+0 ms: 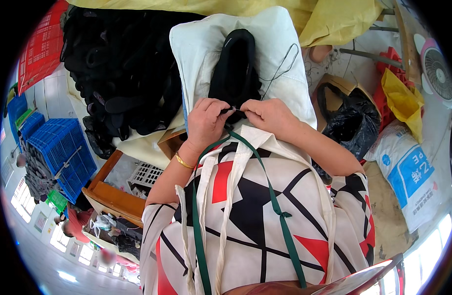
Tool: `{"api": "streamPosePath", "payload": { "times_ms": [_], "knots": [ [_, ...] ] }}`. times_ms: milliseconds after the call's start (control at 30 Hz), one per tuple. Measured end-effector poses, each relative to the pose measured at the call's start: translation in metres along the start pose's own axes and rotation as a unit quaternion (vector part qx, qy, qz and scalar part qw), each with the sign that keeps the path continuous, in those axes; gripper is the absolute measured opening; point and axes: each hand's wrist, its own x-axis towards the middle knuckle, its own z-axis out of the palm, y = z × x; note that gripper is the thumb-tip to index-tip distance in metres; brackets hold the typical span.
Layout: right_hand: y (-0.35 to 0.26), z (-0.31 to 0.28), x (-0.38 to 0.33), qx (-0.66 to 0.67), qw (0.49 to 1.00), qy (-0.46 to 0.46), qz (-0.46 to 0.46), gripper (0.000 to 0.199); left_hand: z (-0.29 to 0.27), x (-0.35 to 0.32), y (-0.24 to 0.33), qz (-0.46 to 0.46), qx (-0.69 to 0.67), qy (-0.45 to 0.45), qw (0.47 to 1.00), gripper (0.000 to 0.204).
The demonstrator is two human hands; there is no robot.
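A black shoe (234,64) lies lengthwise on a white cloth-covered pad (280,59), its opening facing up. At its near end my two hands meet, their fingertips almost touching. My left hand (205,120) is closed in a pinch on a small dark piece; whether it is part of the shoe cannot be made out. Opposite it, my right hand (272,115) pinches with thumb and forefinger, and what it holds is too small to name. Something tiny and pale shows between the fingertips. A thin black thread (285,61) loops over the pad to the right of the shoe.
Left of the pad is a large heap of black shoes (120,59). Blue crates (64,152) and a wooden drawer (115,196) stand farther left. On the right are a box with a black plastic bag (351,115), a white sack (405,172) and a fan (436,73).
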Motion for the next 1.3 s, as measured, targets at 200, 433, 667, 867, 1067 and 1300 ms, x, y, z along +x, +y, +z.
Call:
{"api": "streamPosePath", "payload": {
  "times_ms": [200, 433, 667, 867, 1067, 1300],
  "knots": [
    [-0.008, 0.0, 0.002, -0.028, 0.999, -0.024, 0.024, 0.012, 0.003, -0.002, -0.001, -0.002, 0.018, 0.013, 1.0, 0.02],
    [-0.012, 0.021, 0.011, -0.098, 0.992, -0.042, 0.06, 0.015, 0.005, -0.007, 0.001, -0.036, -0.003, 0.025, 0.999, 0.016],
    [0.003, 0.034, 0.018, -0.043, 0.996, -0.029, 0.066, 0.019, 0.006, -0.012, 0.001, -0.041, -0.018, 0.017, 0.999, 0.018],
    [0.006, 0.028, 0.014, 0.057, 0.997, -0.03, 0.051, 0.021, 0.0, -0.018, 0.004, -0.032, -0.014, 0.031, 0.999, 0.023],
    [0.0, 0.028, 0.02, 0.148, 0.987, 0.008, 0.061, 0.021, 0.0, -0.021, -0.003, -0.007, -0.04, 0.004, 0.999, 0.033],
    [-0.013, 0.0, 0.031, 0.083, 0.994, -0.047, 0.052, 0.018, -0.001, -0.019, -0.008, 0.026, -0.006, -0.007, 1.0, 0.038]
  ]
}}
